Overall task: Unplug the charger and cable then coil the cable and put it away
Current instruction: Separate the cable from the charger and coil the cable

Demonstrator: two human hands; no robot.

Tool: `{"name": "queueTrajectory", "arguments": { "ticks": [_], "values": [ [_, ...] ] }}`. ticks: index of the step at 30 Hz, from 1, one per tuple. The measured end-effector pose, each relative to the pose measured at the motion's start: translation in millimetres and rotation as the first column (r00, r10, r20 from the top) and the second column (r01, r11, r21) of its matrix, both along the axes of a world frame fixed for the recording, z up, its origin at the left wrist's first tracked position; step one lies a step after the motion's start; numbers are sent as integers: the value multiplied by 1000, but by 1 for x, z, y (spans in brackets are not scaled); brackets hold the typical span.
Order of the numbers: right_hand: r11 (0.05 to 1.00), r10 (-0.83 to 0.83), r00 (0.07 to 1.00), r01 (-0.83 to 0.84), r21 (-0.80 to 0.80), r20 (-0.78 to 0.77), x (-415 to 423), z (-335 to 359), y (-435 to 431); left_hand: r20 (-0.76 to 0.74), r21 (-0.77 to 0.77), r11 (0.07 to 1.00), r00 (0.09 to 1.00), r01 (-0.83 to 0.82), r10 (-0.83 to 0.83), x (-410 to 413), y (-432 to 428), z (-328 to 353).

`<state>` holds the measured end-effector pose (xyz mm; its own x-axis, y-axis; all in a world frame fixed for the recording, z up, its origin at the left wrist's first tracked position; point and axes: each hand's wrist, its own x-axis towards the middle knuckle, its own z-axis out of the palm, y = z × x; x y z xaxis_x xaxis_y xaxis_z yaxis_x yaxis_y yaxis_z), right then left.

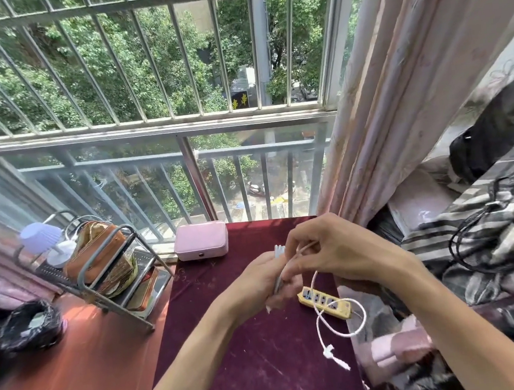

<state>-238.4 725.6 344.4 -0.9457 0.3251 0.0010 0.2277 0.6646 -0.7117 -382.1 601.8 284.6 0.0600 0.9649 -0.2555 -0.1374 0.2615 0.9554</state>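
Over a small table draped in dark red cloth [231, 346], my left hand [257, 283] grips several loops of a white cable [342, 332]. My right hand [332, 250] pinches a strand of that cable just above the left hand. The free end hangs down to the right in a loop, and its connector [337, 359] dangles over the cloth. A yellow power strip [325, 302] lies on the cloth under my right wrist, with nothing plugged into the sockets I can see. The charger itself is not visible.
A pink case [200, 240] sits at the table's far edge by the barred window. A metal rack [107, 270] with a brown bag and a small lamp stands left. A black-lined bin [31, 326] is at far left. Curtain and piled bedding with a black cord crowd the right.
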Motion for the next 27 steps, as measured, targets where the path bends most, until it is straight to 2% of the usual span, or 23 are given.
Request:
{"name": "queueTrajectory", "arguments": {
  "ticks": [3,6,10,15,18,23,27],
  "values": [
    [991,-15,1000,13,-132,-21,0,-4,11,183,-71,996,982,59,-45,3,0,-2],
    [968,-54,997,40,-249,-53,0,-13,16,318,-58,994,945,96,-73,6,-1,3],
    [938,-81,989,34,-345,-123,-2,-29,22,322,-39,994,943,103,-85,11,-1,12],
    [867,-177,950,28,-498,-256,-4,-56,22,504,-36,996,862,83,-54,12,0,14],
    [801,-253,909,6,-599,-330,-5,-68,17,554,-23,993,828,114,-82,10,0,17],
    [740,-335,875,15,-673,-349,-8,-83,8,565,-5,996,822,90,-72,11,-1,22],
    [684,-451,830,85,-725,-328,-11,-92,-3,682,32,997,728,74,-76,12,-1,23]
  ]
}}
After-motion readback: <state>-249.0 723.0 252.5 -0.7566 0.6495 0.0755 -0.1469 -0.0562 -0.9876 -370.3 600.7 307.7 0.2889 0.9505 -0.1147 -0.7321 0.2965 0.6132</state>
